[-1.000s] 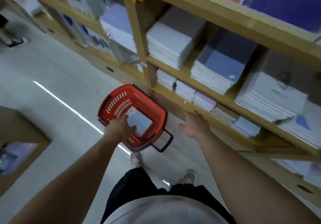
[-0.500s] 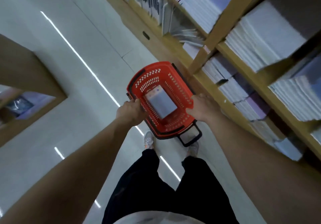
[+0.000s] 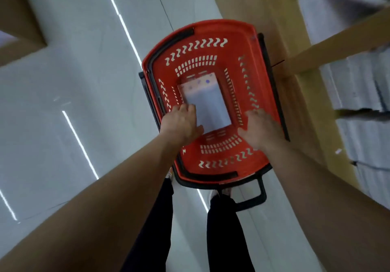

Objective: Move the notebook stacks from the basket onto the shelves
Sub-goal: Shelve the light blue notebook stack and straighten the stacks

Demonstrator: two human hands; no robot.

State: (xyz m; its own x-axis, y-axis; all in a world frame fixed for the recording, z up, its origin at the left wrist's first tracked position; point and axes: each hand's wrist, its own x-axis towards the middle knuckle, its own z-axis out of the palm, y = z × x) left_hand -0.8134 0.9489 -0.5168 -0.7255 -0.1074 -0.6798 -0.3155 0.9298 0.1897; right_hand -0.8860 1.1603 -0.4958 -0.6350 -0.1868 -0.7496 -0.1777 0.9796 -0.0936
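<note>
**Both hands down in the red basket, at the notebook stack**

Head view: The person stood over a red basket (image 3: 211, 25) that sat on the pale, glossy floor (image 3: 73, 60), just beside the foot of the wooden shelves (image 3: 329, 45) on the right. One notebook stack (image 3: 211, 107) lay flat on the bottom of the basket, its pale cover facing up, with small dots along its far edge.

The left hand (image 3: 181, 121) reached into the basket and lay over the near left edge of the stack, fingers bent across that edge and thumb at the near corner. Motion blur hid whether its grip had closed on the stack or only touched it.

The right hand (image 3: 259, 128) was low inside the basket against the right wall, just beside the stack's right edge. Its fingers were spread and its grip was loose, with nothing in it.

The basket's black handle (image 3: 253, 197) was folded out toward the person's dark trouser legs (image 3: 225, 229). Other pale stacks (image 3: 358, 85) filled the shelves at the right, blurred.
</note>
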